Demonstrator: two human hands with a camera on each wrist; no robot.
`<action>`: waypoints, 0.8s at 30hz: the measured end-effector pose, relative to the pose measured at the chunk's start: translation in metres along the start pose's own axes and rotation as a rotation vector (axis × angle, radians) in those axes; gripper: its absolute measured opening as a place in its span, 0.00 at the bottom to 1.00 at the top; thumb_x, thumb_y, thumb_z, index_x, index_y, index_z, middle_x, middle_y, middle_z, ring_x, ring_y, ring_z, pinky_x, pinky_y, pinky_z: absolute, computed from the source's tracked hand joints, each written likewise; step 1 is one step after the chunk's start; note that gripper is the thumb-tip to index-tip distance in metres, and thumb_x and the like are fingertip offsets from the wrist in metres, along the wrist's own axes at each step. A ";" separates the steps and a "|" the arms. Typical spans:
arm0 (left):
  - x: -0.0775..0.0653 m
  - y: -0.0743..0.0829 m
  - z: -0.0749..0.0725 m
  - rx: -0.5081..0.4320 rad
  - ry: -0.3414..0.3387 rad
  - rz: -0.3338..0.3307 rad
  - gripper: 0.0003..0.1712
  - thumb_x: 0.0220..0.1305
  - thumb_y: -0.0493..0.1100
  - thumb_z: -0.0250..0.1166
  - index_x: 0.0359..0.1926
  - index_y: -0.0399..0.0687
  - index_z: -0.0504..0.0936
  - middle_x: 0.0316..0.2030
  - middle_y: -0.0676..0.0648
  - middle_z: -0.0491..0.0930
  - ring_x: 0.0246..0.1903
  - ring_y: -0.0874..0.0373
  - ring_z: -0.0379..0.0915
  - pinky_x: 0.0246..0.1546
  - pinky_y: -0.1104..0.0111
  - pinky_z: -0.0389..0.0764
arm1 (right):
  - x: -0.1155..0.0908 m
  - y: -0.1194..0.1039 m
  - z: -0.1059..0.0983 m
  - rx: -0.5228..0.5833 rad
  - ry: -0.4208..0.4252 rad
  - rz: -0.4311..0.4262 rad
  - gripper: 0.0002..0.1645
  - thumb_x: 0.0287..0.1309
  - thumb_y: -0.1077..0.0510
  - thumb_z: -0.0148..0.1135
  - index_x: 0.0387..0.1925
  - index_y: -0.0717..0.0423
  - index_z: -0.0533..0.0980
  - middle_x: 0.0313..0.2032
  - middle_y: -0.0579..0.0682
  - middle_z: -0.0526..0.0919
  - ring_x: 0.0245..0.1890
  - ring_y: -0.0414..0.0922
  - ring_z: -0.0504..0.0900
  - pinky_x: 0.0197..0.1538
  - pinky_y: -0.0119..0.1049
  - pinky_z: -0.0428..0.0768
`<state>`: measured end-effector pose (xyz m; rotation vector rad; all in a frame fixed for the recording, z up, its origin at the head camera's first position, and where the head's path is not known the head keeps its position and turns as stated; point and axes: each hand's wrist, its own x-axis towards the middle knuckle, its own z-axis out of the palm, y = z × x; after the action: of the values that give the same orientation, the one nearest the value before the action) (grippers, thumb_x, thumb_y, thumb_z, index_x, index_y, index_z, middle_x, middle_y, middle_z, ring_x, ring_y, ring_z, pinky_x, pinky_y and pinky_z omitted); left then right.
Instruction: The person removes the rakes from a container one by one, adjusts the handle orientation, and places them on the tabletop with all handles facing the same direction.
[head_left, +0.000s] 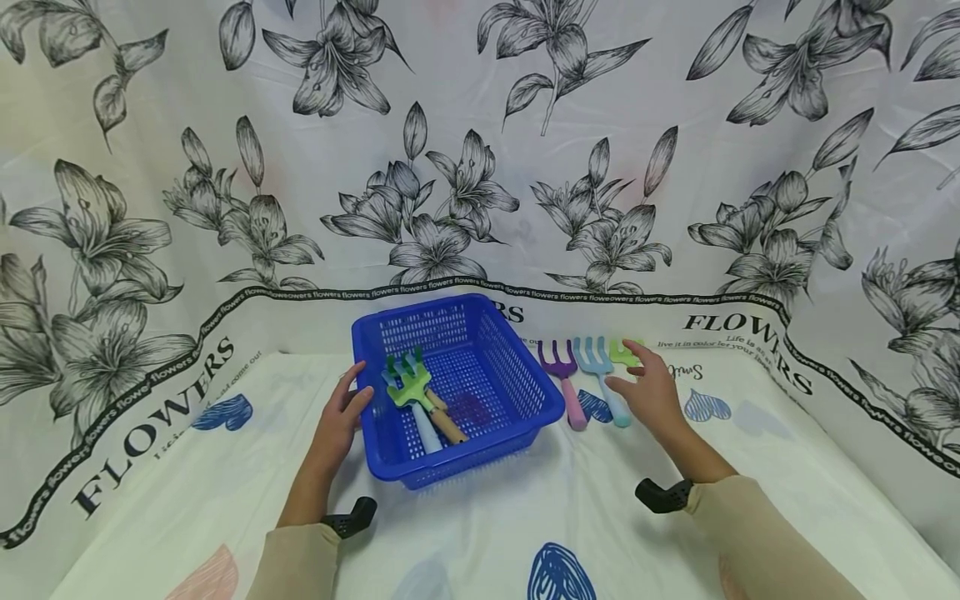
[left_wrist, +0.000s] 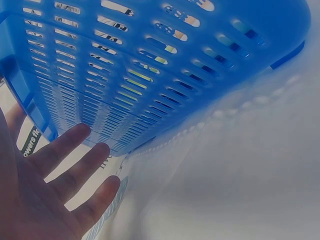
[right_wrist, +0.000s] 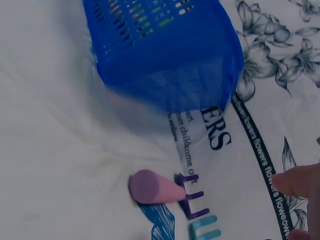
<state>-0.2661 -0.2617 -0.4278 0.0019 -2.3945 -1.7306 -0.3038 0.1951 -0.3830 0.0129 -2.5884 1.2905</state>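
A blue plastic basket [head_left: 480, 450] with slotted walls sits left of centre. Inside it lie small hand forks, among them a green hand fork [head_left: 411, 387] with a wooden handle. At the basket's left rim, my left hand [head_left: 341, 417] holds on with thumb and forefinger; its other fingers spread outside the wall in the left wrist view. My right hand [head_left: 651, 392] hovers over the row of forks with fingers apart and nothing between them. Nearest it are a light blue hand fork [head_left: 597, 367] and a lime green fork head [head_left: 621, 352], partly covered by the hand.
A purple hand fork [head_left: 558, 362] with a pink handle lies between the basket and the light blue one. White cloth [head_left: 450, 542] printed with hearts covers the table. Behind rises a flower-printed curtain [head_left: 465, 83].
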 end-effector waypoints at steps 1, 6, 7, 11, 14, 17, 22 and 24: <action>0.000 0.000 0.000 -0.001 0.000 0.002 0.36 0.72 0.60 0.49 0.76 0.68 0.49 0.71 0.37 0.56 0.65 0.35 0.60 0.59 0.41 0.66 | -0.001 -0.003 0.002 0.004 -0.007 -0.019 0.45 0.58 0.59 0.67 0.73 0.53 0.57 0.69 0.64 0.59 0.61 0.63 0.69 0.54 0.57 0.75; 0.000 -0.001 -0.001 -0.008 -0.001 0.017 0.35 0.73 0.60 0.49 0.76 0.68 0.49 0.71 0.37 0.57 0.65 0.36 0.60 0.59 0.41 0.67 | -0.003 -0.018 0.010 0.027 -0.046 -0.086 0.48 0.58 0.58 0.68 0.75 0.48 0.53 0.70 0.61 0.57 0.61 0.61 0.70 0.50 0.55 0.78; 0.000 -0.001 -0.001 -0.010 -0.003 0.020 0.35 0.73 0.59 0.49 0.76 0.68 0.49 0.71 0.37 0.57 0.65 0.35 0.60 0.59 0.41 0.66 | -0.004 -0.021 0.012 0.037 -0.053 -0.094 0.49 0.58 0.58 0.68 0.75 0.48 0.53 0.70 0.61 0.57 0.61 0.61 0.70 0.50 0.54 0.79; -0.001 0.003 -0.001 -0.021 -0.015 0.016 0.35 0.73 0.58 0.49 0.76 0.66 0.49 0.71 0.36 0.57 0.65 0.35 0.60 0.59 0.42 0.66 | -0.008 -0.035 0.017 0.088 -0.068 -0.139 0.49 0.58 0.59 0.68 0.75 0.48 0.54 0.70 0.61 0.56 0.62 0.62 0.68 0.50 0.54 0.80; -0.005 0.012 0.000 -0.024 -0.024 -0.001 0.36 0.73 0.58 0.49 0.77 0.64 0.48 0.71 0.35 0.56 0.66 0.35 0.59 0.60 0.42 0.66 | -0.011 -0.045 0.021 0.112 -0.071 -0.186 0.49 0.57 0.60 0.69 0.75 0.48 0.54 0.71 0.60 0.55 0.64 0.61 0.66 0.51 0.53 0.79; -0.010 0.023 0.000 -0.015 -0.028 -0.010 0.37 0.73 0.58 0.49 0.77 0.59 0.48 0.71 0.34 0.55 0.66 0.34 0.58 0.60 0.42 0.66 | -0.013 -0.054 0.026 0.123 -0.074 -0.234 0.50 0.55 0.61 0.70 0.74 0.48 0.55 0.71 0.59 0.56 0.63 0.60 0.66 0.52 0.52 0.79; -0.010 0.023 0.000 -0.009 -0.025 -0.012 0.37 0.73 0.58 0.49 0.77 0.60 0.48 0.71 0.34 0.55 0.66 0.34 0.58 0.60 0.42 0.66 | -0.017 -0.067 0.035 0.152 -0.097 -0.308 0.51 0.54 0.59 0.72 0.74 0.48 0.56 0.70 0.58 0.57 0.64 0.58 0.66 0.54 0.52 0.77; -0.006 0.016 -0.001 -0.011 -0.022 -0.010 0.37 0.72 0.59 0.49 0.77 0.63 0.48 0.72 0.36 0.55 0.66 0.35 0.58 0.60 0.42 0.65 | -0.018 -0.071 0.038 0.170 -0.114 -0.331 0.51 0.54 0.59 0.72 0.74 0.48 0.56 0.70 0.58 0.56 0.64 0.58 0.65 0.55 0.53 0.77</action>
<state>-0.2579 -0.2563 -0.4132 -0.0061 -2.4048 -1.7569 -0.2860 0.1196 -0.3531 0.5364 -2.4209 1.4087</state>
